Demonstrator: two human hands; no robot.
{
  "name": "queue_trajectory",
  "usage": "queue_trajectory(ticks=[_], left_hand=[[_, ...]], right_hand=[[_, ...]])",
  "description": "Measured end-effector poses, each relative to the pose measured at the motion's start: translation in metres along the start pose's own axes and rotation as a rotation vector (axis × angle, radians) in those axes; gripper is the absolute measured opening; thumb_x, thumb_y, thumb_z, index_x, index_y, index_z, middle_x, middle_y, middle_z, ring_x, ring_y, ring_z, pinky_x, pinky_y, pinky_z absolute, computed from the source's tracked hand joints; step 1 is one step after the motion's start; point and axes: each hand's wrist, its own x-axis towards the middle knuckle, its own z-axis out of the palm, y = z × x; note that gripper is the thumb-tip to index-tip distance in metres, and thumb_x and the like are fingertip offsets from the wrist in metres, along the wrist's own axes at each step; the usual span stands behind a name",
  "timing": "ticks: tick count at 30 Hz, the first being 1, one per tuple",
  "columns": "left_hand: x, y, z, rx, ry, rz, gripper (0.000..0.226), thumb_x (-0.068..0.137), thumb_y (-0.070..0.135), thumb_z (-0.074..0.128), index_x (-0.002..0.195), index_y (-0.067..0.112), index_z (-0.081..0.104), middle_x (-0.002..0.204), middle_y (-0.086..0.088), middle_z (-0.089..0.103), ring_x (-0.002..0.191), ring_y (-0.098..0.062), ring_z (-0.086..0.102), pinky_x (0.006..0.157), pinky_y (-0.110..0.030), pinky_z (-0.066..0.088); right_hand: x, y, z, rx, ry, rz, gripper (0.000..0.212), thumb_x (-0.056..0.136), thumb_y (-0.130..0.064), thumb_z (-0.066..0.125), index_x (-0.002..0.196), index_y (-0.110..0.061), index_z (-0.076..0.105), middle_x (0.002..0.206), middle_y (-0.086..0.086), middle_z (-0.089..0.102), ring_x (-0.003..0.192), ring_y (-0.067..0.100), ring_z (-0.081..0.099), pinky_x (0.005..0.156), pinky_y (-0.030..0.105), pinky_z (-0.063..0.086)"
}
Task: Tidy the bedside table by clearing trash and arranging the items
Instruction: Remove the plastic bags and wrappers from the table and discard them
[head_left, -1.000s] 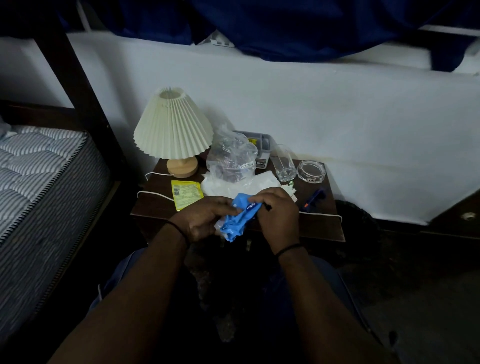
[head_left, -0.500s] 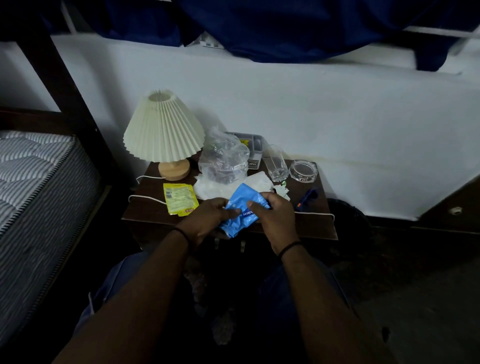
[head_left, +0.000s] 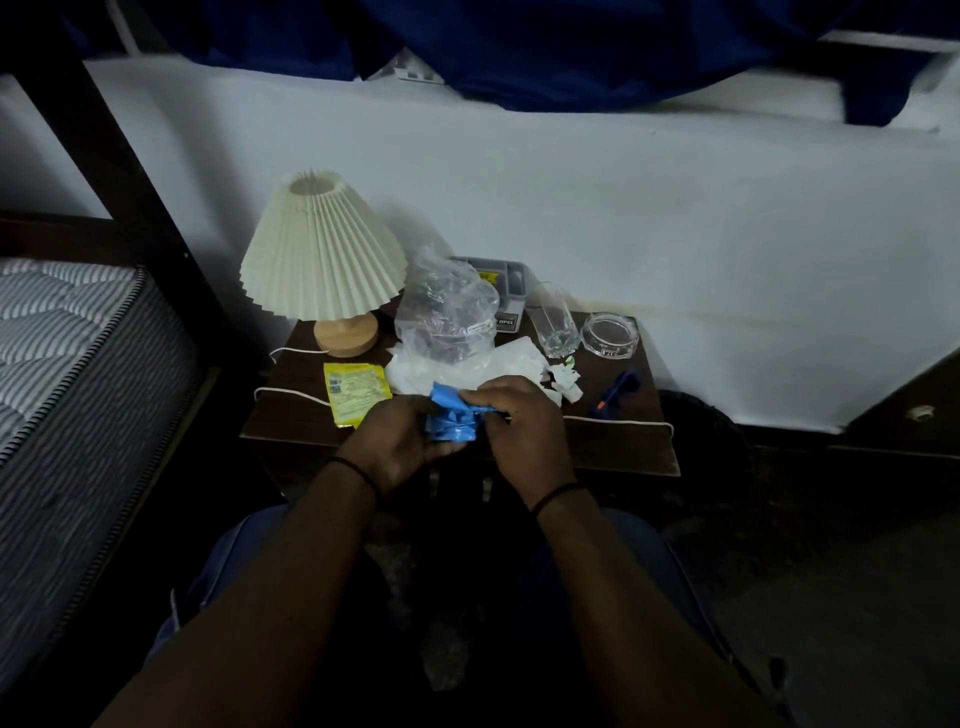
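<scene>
blue wrapper (head_left: 451, 422) now crumpled tighter — both hands gripping

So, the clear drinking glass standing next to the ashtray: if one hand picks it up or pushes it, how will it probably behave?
The drinking glass looks like rigid clear glass, so probably stiff, smooth and breakable if dropped. It stands tall and narrow, so a push near the rim may tip it. The ashtray and torn paper scraps sit close, so sliding it could bump them.

Both hands, left hand (head_left: 392, 441) and right hand (head_left: 524, 431), grip a crumpled blue wrapper (head_left: 451, 418) above the bedside table (head_left: 618, 447) near edge. Yellow packet (head_left: 356, 392) lies left; lamp (head_left: 322, 260) far left.
</scene>
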Motion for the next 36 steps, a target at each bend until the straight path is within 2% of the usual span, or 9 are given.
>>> queue_trajectory(ticks=[4, 7, 11, 18, 23, 27, 30, 33, 36], left_hand=[[0.001, 0.007, -0.003, -0.047, -0.107, -0.037, 0.042, 0.094, 0.036, 0.054, 0.115, 0.000, 0.063, 0.110, -0.021, 0.067, 0.098, -0.033, 0.066, 0.079, -0.042, 0.058], [0.006, 0.005, -0.002, 0.050, -0.057, 0.057, 0.028, 0.093, 0.022, 0.062, 0.111, 0.001, 0.064, 0.112, -0.018, 0.066, 0.089, -0.025, 0.067, 0.067, -0.029, 0.060], [0.017, 0.012, -0.007, -0.065, 0.027, 0.120, 0.009, 0.092, 0.003, 0.057, 0.097, -0.001, 0.063, 0.111, -0.021, 0.064, 0.083, -0.026, 0.068, 0.062, -0.025, 0.059], [0.042, 0.018, -0.017, 0.059, 0.144, 0.391, 0.030, 0.089, -0.010, 0.056, 0.119, -0.009, 0.059, 0.101, -0.019, 0.068, 0.078, -0.023, 0.069, 0.066, -0.027, 0.060], [0.056, 0.013, -0.013, 0.454, 0.268, 0.543, 0.027, 0.087, -0.001, 0.066, 0.114, -0.004, 0.064, 0.108, -0.022, 0.069, 0.095, -0.032, 0.067, 0.084, -0.041, 0.057], [0.055, 0.008, 0.001, 0.724, 0.412, 0.652, 0.026, 0.089, 0.015, 0.069, 0.101, -0.007, 0.062, 0.094, -0.017, 0.068, 0.084, -0.023, 0.066, 0.064, -0.020, 0.049], [0.043, 0.007, 0.014, 0.643, 0.350, 0.645, 0.025, 0.090, 0.013, 0.069, 0.093, -0.011, 0.064, 0.084, -0.020, 0.068, 0.072, -0.023, 0.067, 0.052, -0.016, 0.052], [0.033, 0.008, 0.035, 0.451, 0.257, 0.596, 0.015, 0.091, 0.009, 0.067, 0.086, -0.005, 0.064, 0.083, -0.021, 0.066, 0.074, -0.029, 0.069, 0.061, -0.037, 0.061], [0.028, 0.005, 0.068, 0.362, 0.170, 0.545, 0.017, 0.093, 0.008, 0.063, 0.093, -0.009, 0.063, 0.089, -0.026, 0.064, 0.067, -0.032, 0.069, 0.055, -0.031, 0.060]], right_hand=[[0.002, 0.003, -0.002, 0.078, -0.050, 0.079, 0.046, 0.078, 0.017, 0.049, 0.105, -0.008, 0.077, 0.109, 0.006, 0.069, 0.100, 0.014, 0.062, 0.088, 0.011, 0.047], [0.006, 0.002, 0.006, 0.244, -0.065, 0.208, 0.045, 0.079, 0.014, 0.047, 0.095, -0.013, 0.079, 0.109, 0.000, 0.073, 0.103, 0.010, 0.065, 0.088, 0.009, 0.048], [0.028, 0.012, 0.014, 0.586, 0.132, 0.416, 0.042, 0.083, 0.010, 0.048, 0.077, -0.021, 0.076, 0.094, 0.004, 0.075, 0.097, 0.020, 0.069, 0.092, 0.035, 0.054], [0.050, 0.031, 0.024, 0.714, -0.001, 0.536, 0.014, 0.092, -0.027, 0.063, 0.102, -0.020, 0.070, 0.101, 0.006, 0.073, 0.092, 0.027, 0.072, 0.080, 0.036, 0.060], [0.053, 0.034, 0.036, 0.431, -0.140, 0.387, 0.021, 0.086, -0.024, 0.070, 0.103, -0.013, 0.074, 0.094, 0.008, 0.076, 0.090, 0.024, 0.073, 0.084, 0.046, 0.059], [0.056, 0.037, 0.021, 0.513, -0.133, 0.443, 0.005, 0.082, -0.019, 0.074, 0.084, -0.023, 0.072, 0.086, 0.005, 0.076, 0.081, 0.017, 0.073, 0.074, 0.036, 0.060], [0.056, 0.033, 0.008, 0.480, -0.132, 0.446, 0.013, 0.079, -0.021, 0.078, 0.085, -0.020, 0.067, 0.088, 0.011, 0.073, 0.083, 0.024, 0.073, 0.072, 0.040, 0.060], [0.063, 0.027, -0.016, 0.377, -0.104, 0.392, 0.025, 0.077, -0.018, 0.080, 0.092, -0.009, 0.062, 0.094, 0.022, 0.069, 0.088, 0.037, 0.070, 0.077, 0.053, 0.059], [0.077, 0.021, -0.057, 0.344, -0.174, 0.415, 0.034, 0.078, -0.014, 0.080, 0.106, -0.004, 0.064, 0.096, 0.019, 0.069, 0.082, 0.027, 0.069, 0.071, 0.042, 0.062]])
